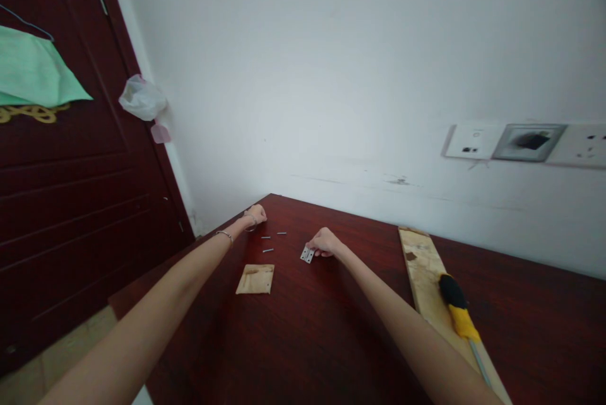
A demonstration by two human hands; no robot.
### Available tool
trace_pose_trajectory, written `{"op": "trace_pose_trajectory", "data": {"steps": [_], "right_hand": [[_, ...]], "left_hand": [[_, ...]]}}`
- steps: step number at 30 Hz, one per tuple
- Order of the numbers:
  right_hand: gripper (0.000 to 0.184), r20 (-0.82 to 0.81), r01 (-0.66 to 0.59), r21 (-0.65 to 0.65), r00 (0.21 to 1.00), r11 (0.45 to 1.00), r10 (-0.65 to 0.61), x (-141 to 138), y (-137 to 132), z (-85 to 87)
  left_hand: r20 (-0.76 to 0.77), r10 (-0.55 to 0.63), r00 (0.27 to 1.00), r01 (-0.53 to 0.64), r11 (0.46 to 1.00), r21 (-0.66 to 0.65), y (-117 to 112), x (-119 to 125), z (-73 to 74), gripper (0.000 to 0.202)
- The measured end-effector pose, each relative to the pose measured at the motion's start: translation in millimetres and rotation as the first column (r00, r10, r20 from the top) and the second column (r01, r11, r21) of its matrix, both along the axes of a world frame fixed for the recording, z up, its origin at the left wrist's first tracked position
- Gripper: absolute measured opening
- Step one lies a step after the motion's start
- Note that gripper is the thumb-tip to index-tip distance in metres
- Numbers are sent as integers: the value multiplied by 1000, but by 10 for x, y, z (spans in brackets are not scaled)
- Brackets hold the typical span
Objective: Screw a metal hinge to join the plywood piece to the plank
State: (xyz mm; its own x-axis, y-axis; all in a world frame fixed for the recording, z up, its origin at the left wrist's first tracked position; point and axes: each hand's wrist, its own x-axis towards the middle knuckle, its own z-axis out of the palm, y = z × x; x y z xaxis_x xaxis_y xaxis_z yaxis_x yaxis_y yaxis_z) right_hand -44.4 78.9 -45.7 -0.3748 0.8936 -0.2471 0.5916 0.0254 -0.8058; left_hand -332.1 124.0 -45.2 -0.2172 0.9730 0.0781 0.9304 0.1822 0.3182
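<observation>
fingertips (312, 246) of the right hand (324, 242) are bent down onto the edge of a small silver hinge (307, 255) lying flat on the dark red table (331, 329); whether they pinch it or only touch it cannot be told. left hand (255, 213) sits near the table's far corner, fingers curled into a loose fist, knuckles on the wood, and what lies inside it, if anything, is hidden. a thin bracelet (226, 234) circles that wrist. three small screws (267, 250) lie loose between the two hands. nearer the body, a small square wood offcut (255, 279) lies flat. well to the right, a long pale plank (421, 263) carries a screwdriver (457, 310) with a black and yellow handle; no brand on it can be read. wall plates (473, 141) above the table bear marks too small to read.
</observation>
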Motion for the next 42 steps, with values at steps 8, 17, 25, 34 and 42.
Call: {"op": "trace_pose_trajectory", "data": {"steps": [8,17,25,34,42], "right_hand": [[12,77,16,126,997,992,-26,-23,47,-90],[12,113,-23,239,994,971,-4,0,-9,-122],[7,162,-114,302,984,946,67,16,-9,-117],[16,265,-223,467,958,856,105,252,-174,62],[20,424,-249,621,904,743,-52,1365,-451,455]], "left_hand": [[-68,32,997,-32,999,-3,110,16,-87,4],[-92,-36,995,37,999,12,156,104,-103,8],[-90,-166,982,166,986,-3,198,404,-62,9],[-105,-278,955,279,960,-12,237,774,-31,13],[-137,-330,934,327,944,-49,301,783,23,40]]}}
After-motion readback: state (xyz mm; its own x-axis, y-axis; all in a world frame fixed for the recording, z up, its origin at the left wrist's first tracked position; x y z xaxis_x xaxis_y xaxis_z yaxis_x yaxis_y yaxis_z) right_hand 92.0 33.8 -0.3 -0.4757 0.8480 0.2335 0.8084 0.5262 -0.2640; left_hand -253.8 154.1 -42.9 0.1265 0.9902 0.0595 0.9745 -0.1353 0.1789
